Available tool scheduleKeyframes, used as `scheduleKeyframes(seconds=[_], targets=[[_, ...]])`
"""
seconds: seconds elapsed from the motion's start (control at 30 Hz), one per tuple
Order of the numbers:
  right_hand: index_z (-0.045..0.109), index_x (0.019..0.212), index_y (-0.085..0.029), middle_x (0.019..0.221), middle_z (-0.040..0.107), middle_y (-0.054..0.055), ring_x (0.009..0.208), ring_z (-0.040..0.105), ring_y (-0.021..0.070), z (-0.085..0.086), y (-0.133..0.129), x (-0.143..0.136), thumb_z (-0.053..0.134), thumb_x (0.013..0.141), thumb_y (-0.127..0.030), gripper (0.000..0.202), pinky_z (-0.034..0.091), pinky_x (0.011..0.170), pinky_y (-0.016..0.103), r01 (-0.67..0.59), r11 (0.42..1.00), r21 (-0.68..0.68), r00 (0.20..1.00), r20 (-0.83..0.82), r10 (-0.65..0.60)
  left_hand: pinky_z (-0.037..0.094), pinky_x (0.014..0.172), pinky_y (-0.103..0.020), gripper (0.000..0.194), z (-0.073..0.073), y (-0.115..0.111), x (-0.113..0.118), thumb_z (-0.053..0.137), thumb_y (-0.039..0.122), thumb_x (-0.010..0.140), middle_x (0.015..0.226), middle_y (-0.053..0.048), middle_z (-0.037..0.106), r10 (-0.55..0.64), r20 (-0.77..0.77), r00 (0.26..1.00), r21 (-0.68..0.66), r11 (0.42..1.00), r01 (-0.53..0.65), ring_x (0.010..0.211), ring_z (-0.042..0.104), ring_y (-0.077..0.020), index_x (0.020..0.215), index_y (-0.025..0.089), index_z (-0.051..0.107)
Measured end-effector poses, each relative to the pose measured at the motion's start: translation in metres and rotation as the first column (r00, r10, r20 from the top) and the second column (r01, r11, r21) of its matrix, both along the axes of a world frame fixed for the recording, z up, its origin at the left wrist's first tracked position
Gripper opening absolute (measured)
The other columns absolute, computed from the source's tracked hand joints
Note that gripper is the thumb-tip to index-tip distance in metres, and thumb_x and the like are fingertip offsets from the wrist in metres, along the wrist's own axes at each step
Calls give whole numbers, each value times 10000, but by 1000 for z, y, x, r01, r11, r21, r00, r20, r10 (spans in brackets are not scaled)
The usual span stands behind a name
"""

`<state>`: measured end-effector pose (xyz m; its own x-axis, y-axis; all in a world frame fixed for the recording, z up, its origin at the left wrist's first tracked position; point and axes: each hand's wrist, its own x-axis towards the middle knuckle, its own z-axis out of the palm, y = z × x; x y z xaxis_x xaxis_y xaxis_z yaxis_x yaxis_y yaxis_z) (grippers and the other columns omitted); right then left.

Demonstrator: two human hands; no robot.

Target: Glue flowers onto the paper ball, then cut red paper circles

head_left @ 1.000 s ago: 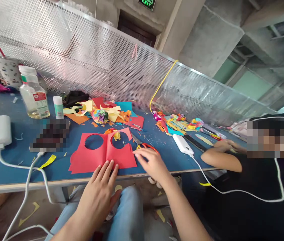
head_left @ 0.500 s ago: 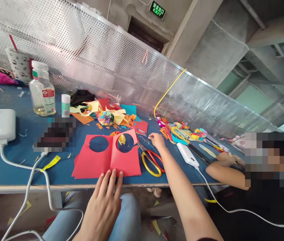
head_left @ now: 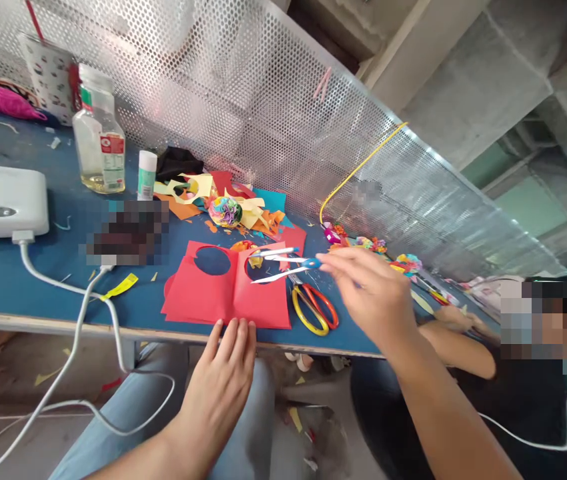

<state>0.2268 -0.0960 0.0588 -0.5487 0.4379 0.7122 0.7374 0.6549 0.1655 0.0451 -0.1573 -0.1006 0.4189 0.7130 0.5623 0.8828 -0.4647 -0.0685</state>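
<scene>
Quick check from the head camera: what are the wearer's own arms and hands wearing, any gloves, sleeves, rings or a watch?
Both are bare. The left hand and right hand show no gloves, rings or watch, and both forearms are uncovered as far as the frame shows; no sleeve edge is in view. Light blue jeans cover the lap below them.

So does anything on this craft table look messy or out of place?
Yes. Paper scraps lie strewn across the blue table by the mesh wall, and the red sheet has two round holes cut out. The right hand holds thin open scissors over it.
</scene>
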Motion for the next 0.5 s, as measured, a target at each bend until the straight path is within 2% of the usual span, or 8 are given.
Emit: scheduleKeyframes(seconds=[0.07,0.17,0.37,0.5], targets=[[630,981,-183,861,644,51,795,592,164,-2,-7,-19,456,841,-33,269,496,725,305,-45,997,-68,989,138,54,337,1017,-466,444,0,-1,0,466,224,813,1254,-159,533,8,-2,1000,-13,1000,-8,1181,437,-292,1227,76,528],[619,970,-126,873,636,78,813,560,188,-7,-4,-35,437,835,-13,253,488,740,322,-8,989,-146,959,278,49,333,1019,-465,460,0,-3,-1,466,236,812,1281,-151,512,0,-8,1000,-34,999,0,1194,417,-300,1239,73,518],[620,953,-115,869,622,78,830,539,208,-10,3,-47,456,840,-41,212,483,746,334,116,975,-190,893,450,-18,315,1015,-490,455,0,-6,-3,492,211,761,1256,-103,536,33,65,997,-26,999,-31,1192,399,-330,1204,141,565],[621,964,-105,871,610,84,830,530,215,-7,1,-51,460,827,-20,228,479,752,342,131,972,-196,859,511,-13,302,1019,-496,479,0,-6,-5,485,184,743,1264,-89,527,23,81,996,-18,1000,-22,1190,392,-328,1216,153,554]])
